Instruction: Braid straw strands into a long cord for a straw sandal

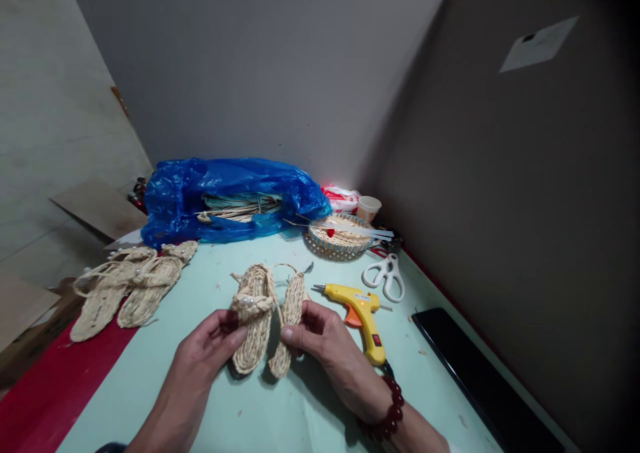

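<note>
My left hand [213,343] grips the left edge of a small woven straw sandal [253,343], thumb on top and fingers at its side. A braided strap with white beads crosses that sandal. Beside it, my right hand [325,336] pinches a second straw sandal [294,300], which is turned partly on edge, so its strap is hidden. A loose straw strand runs between the two at their far ends. Just right of my right hand lies a yellow glue gun [363,310] with an orange trigger.
Several finished-looking straw sandals [133,280] lie at the left on red cloth [75,380]. A blue plastic bag [235,173] with straw stands behind. A round basket [337,250] holds glue sticks; white scissors [385,276], a paper cup [369,206] and a black phone-like slab [475,373] are right.
</note>
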Available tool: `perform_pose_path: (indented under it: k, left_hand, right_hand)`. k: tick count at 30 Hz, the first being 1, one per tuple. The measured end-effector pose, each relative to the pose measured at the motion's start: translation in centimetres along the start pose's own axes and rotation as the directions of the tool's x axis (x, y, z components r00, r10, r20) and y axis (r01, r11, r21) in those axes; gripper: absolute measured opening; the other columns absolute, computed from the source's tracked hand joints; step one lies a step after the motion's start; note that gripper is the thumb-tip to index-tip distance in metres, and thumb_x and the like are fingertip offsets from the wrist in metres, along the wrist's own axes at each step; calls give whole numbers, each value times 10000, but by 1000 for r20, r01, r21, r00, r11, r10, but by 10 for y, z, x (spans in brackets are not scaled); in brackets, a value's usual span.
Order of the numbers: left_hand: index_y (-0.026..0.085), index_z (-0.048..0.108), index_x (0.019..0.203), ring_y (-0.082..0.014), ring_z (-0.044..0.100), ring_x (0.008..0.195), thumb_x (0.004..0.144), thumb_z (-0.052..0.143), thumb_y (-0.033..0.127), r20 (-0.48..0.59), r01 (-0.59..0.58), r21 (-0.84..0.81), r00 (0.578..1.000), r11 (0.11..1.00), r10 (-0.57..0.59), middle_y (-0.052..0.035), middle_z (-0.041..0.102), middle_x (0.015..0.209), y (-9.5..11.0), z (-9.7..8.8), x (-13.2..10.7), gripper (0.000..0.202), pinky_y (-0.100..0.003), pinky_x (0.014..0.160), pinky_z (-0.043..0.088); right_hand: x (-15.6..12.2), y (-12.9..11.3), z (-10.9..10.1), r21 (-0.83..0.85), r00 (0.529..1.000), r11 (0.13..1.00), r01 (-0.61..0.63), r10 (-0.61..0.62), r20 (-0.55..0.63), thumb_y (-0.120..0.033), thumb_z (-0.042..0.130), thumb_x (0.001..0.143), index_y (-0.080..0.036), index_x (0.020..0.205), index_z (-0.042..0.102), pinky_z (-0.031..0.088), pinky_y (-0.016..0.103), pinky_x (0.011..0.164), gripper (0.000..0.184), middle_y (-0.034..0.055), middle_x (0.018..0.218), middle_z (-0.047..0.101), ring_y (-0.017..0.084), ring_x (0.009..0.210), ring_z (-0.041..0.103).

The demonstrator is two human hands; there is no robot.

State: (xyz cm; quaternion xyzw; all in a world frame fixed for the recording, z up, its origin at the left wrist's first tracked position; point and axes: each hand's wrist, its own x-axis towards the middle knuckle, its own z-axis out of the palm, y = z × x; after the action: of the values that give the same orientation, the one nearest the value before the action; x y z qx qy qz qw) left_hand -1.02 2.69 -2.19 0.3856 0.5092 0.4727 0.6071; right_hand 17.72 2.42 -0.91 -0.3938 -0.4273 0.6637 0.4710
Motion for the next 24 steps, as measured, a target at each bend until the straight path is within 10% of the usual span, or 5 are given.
perform_pose_path:
  k: [11, 24]
  left_hand:
    - [203, 629, 869, -128, 619, 742, 651, 784, 252, -106, 28, -3, 994, 1000, -28, 30, 686, 828, 18, -9, -2, 271, -196, 670, 489]
    - [205, 645, 857, -131, 613, 631, 655, 795, 311, -328, -3, -10, 945, 1000, 0, 32, 668, 750, 36, -99, -61, 273, -209, 584, 476]
  right_hand:
    - [-3, 3, 0, -92, 996, 996, 9, -1, 88, -338, 700, 743, -127, 794, 645, 298, 241, 584, 223, -7, 700, 508, 110, 621, 384]
    - [-1, 7, 5, -349, 988, 937, -1, 55, 144, -458, 638, 775, -166, 737, 566, 250, 268, 549, 303, -18, 665, 411, 131, 608, 316]
